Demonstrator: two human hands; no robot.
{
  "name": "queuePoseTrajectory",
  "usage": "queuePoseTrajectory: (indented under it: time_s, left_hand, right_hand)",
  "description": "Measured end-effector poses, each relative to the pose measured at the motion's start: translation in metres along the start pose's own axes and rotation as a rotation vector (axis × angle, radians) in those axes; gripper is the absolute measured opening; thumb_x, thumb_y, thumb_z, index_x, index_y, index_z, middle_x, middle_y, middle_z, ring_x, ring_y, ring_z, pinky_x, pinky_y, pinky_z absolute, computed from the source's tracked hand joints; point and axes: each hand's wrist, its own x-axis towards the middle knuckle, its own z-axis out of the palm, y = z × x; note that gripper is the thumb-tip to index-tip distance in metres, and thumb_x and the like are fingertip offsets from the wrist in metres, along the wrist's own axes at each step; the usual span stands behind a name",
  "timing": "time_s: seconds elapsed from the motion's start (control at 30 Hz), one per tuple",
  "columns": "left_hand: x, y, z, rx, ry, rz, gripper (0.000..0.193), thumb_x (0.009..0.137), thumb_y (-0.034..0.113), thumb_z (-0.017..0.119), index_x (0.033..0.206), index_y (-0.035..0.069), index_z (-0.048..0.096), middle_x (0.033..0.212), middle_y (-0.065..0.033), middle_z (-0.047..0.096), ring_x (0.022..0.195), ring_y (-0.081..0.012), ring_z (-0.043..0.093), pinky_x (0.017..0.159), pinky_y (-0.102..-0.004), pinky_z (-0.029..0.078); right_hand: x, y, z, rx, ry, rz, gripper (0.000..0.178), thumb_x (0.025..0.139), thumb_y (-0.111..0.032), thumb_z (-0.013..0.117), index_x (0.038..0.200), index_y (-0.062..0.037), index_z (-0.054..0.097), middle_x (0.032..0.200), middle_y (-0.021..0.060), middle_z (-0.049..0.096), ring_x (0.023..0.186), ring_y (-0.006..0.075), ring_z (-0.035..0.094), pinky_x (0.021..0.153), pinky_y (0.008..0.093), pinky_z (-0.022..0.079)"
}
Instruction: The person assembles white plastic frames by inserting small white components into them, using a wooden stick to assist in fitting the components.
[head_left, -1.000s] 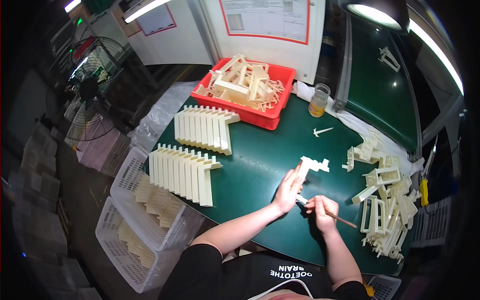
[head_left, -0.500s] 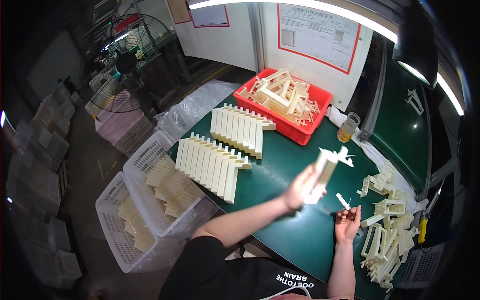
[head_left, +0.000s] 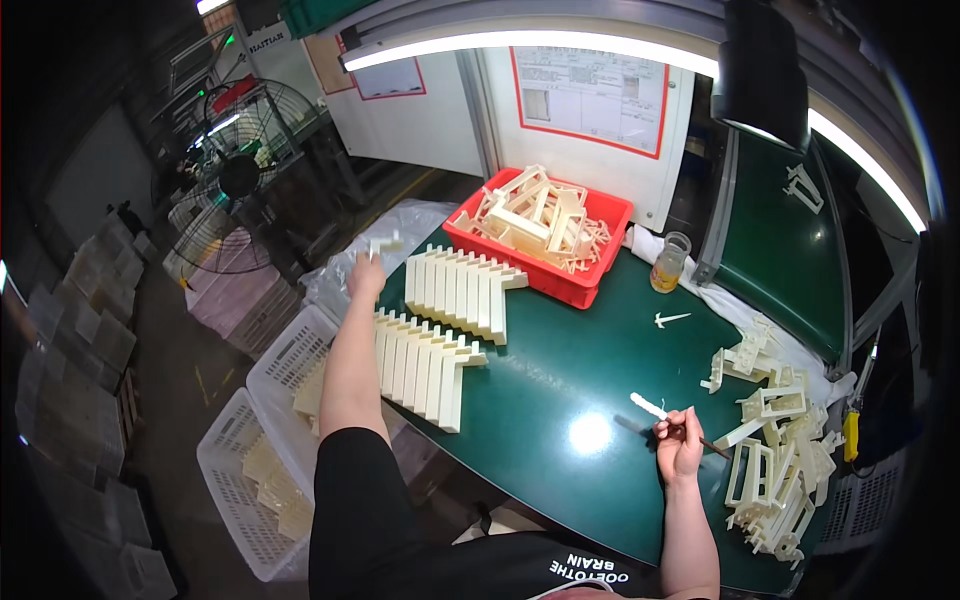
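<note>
My left hand (head_left: 367, 277) is stretched out to the far left, closed on a cream plastic part (head_left: 384, 243) at the left end of the farther row of cream plastic parts (head_left: 458, 290). The hand hides much of the held part. A nearer row of like parts (head_left: 418, 372) stands beneath my left forearm. Over the right of the table, my right hand (head_left: 680, 446) is closed around a thin dark tool with a white-wrapped end (head_left: 648, 405); its exact kind is unclear. A small cream plastic scrap (head_left: 672, 320) lies on the green table (head_left: 540, 440).
A red bin (head_left: 540, 276) of cream scraps stands at the back, with a glass jar (head_left: 670, 263) to its right. Loose cream parts (head_left: 780, 470) are heaped along the right edge. White plastic baskets (head_left: 228, 440) with parts stand left of the table. A fan (head_left: 238, 176) is beyond.
My left hand has carried a cream part from the table's middle to the far left. A small scrap now lies on the table. My right hand still grips the tool.
</note>
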Motion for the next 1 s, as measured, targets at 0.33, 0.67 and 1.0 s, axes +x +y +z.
queuePoseTrajectory:
  time_s: [0.33, 0.67, 1.0]
  left_hand:
    - [0.007, -0.021, 0.034, 0.229, -0.423, 0.271, 0.041, 0.090, 0.024, 0.039, 0.115, -0.003, 0.057, 0.117, -0.0293, 0.058, 0.110, -0.0406, 0.056, 0.095, -0.0453, 0.044]
    - [-0.222, 0.172, -0.033, -0.041, -0.302, 0.884, 0.058, 0.085, 0.030, 0.063, 0.137, 0.016, 0.043, 0.136, -0.0112, 0.048, 0.134, -0.0350, 0.034, 0.105, -0.0706, 0.006]
    - [-0.412, 0.219, 0.042, -0.859, -1.029, 0.879, 0.029, 0.087, 0.021, 0.062, 0.115, 0.012, 0.065, 0.119, -0.0071, 0.062, 0.120, -0.0270, 0.051, 0.100, -0.0337, 0.040]
  right_hand:
    - [0.003, 0.004, -0.004, -0.051, -0.146, 0.031, 0.029, 0.098, -0.022, 0.049, 0.081, -0.0008, 0.058, 0.082, 0.0121, 0.060, 0.074, 0.0221, 0.058, 0.065, 0.0308, 0.046]
    - [-0.001, -0.024, 0.024, -0.587, -0.057, -0.203, 0.030, 0.102, -0.025, 0.040, 0.105, -0.0022, 0.059, 0.098, 0.0132, 0.069, 0.080, 0.0141, 0.066, 0.071, 0.0239, 0.048]
    - [0.098, -0.148, 0.022, -2.039, 0.633, -0.428, 0.047, 0.074, -0.023, 0.076, 0.112, -0.0071, 0.053, 0.103, 0.0157, 0.060, 0.095, 0.0379, 0.061, 0.078, 0.0462, 0.050]
